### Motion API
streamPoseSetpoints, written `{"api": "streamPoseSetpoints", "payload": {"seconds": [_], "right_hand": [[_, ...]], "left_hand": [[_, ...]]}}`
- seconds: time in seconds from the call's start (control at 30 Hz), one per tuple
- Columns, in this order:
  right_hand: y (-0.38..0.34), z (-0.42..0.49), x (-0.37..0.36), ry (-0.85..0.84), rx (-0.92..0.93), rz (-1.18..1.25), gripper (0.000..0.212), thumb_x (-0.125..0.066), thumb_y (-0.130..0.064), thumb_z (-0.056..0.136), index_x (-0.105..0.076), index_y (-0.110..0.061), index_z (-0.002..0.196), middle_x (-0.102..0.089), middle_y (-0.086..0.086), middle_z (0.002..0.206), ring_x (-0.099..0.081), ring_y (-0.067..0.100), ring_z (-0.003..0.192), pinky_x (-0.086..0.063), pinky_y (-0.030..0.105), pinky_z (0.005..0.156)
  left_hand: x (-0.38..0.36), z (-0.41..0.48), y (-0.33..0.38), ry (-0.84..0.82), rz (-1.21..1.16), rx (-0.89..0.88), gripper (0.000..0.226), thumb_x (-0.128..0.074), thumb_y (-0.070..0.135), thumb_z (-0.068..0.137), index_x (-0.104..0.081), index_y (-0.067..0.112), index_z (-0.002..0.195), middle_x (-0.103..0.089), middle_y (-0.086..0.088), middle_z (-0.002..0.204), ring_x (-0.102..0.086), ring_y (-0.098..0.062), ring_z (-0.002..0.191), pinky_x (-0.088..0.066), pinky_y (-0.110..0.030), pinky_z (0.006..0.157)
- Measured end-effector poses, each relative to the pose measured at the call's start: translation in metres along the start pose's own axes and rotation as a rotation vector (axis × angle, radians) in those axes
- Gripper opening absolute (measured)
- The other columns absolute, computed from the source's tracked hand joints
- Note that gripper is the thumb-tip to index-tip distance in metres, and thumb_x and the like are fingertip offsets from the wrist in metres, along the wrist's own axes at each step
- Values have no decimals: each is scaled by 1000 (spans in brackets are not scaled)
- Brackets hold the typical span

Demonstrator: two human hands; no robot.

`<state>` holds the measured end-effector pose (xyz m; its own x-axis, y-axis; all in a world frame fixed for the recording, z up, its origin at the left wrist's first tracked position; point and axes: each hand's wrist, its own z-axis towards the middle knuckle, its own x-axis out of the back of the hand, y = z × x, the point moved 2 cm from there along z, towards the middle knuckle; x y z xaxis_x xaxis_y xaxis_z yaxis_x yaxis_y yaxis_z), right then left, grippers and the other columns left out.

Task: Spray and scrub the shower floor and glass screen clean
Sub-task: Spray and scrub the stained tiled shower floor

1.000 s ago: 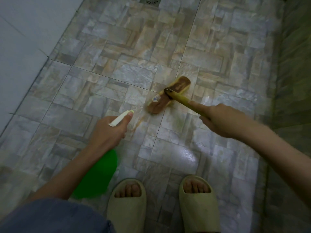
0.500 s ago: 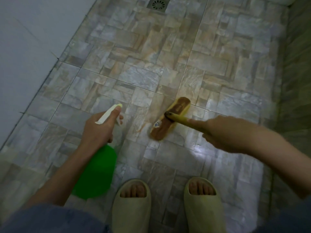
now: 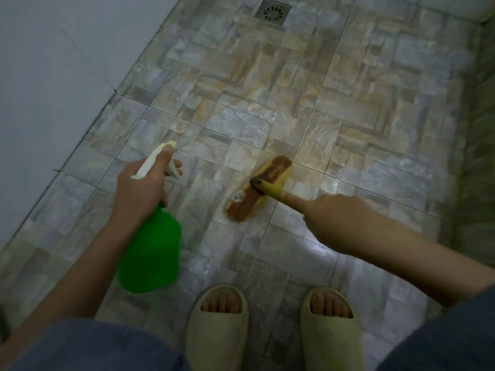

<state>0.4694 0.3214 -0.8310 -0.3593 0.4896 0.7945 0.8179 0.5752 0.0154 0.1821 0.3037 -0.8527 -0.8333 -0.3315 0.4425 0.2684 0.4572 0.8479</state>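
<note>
Swung the spray bottle (image 3: pixel 150 253) off to the left since a second ago, so it's well apart from the scrub brush (image 3: pixel 258 188) now. Got the brush head flat on the shower floor (image 3: pixel 241 76), lying across a grout line just ahead of the slippers (image 3: pixel 217 325). Gripping the yellow handle with the right hand (image 3: pixel 332 218), index finger laid along it. Left hand (image 3: pixel 142 188) wrapped round the bottle's neck, thumb up on the sprayer top, a finger by the trigger.

Looks like mid-scrub, so: keep the bristles flat, lean through that index finger, work short strokes along the grout, overlap the passes.

Plenty of bare tile up toward the drain (image 3: pixel 273 12) for longer pushes. Tighter at the sides, with the pale wall (image 3: pixel 53 76) on the left and a dark surface (image 3: pixel 482 129) on the right. Can't tell if that's the glass. Mind the wet shine near the feet.
</note>
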Motion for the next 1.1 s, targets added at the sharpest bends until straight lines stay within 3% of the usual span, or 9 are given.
{"api": "streamPoseSetpoints", "payload": {"seconds": [0.1,0.17,0.3,0.4,0.53,0.67,0.83,0.97,1.1], "right_hand": [[-12,31,-9,158,-8,67,91,-40,-13,102,38,-49,132,-37,0,66,-38,15,51,-40,30,50],[-7,31,-8,137,8,66,80,-38,-17,103,24,-45,144,-38,-1,67,-40,15,52,-44,31,52],[-4,-5,-13,26,-15,61,77,-37,-15,102,21,-38,147,-41,-4,72,-49,13,60,-52,28,61],[-24,21,-13,119,-34,91,88,-39,-12,101,35,-44,136,-39,-2,68,-40,13,52,-42,29,50],[-11,80,7,244,-7,218,83,-36,-10,100,20,-52,144,-46,3,73,-38,16,50,-37,31,49],[1,30,6,75,15,207,88,-34,-15,102,39,-61,121,-37,-3,68,-43,13,54,-41,28,52],[-18,95,34,193,22,181,88,-36,-3,98,19,-50,146,-42,1,70,-45,15,50,-35,27,44],[-30,136,55,204,-1,195,86,-34,1,96,15,-44,150,-47,4,67,-43,16,49,-31,28,42],[-50,94,30,161,-33,182,77,-39,-4,95,7,-21,155,-61,9,82,-35,12,49,-47,39,62]], "left_hand": [[1,0,-2,-6,9,1,31,-54,63,91,-72,50,70,-78,6,81,-52,-14,35,-50,-33,56],[3,0,-4,-3,-9,10,30,-54,65,89,-73,52,69,-78,5,82,-52,-15,35,-50,-34,55],[7,-1,-7,-18,-14,8,30,-52,64,92,-72,56,70,-78,4,86,-51,-16,36,-49,-33,53],[6,-1,-7,-12,-29,25,32,-54,61,94,-73,54,70,-79,4,87,-51,-16,36,-48,-33,53],[6,3,-1,12,-24,21,32,-54,62,93,-74,49,72,-79,4,87,-52,-17,37,-51,-34,53],[13,3,-7,53,-39,32,34,-53,58,98,-74,45,74,-79,5,87,-51,-16,37,-49,-33,52],[19,13,-11,99,-60,83,43,-54,58,98,-77,28,79,-79,5,85,-52,-17,37,-50,-33,55],[22,15,-10,135,-101,82,48,-55,59,96,-78,21,79,-79,-5,83,-52,-17,37,-48,-28,50],[36,19,-13,172,-137,79,51,-54,63,95,-78,23,76,-77,-14,84,-51,-17,37,-47,-28,50]]}}
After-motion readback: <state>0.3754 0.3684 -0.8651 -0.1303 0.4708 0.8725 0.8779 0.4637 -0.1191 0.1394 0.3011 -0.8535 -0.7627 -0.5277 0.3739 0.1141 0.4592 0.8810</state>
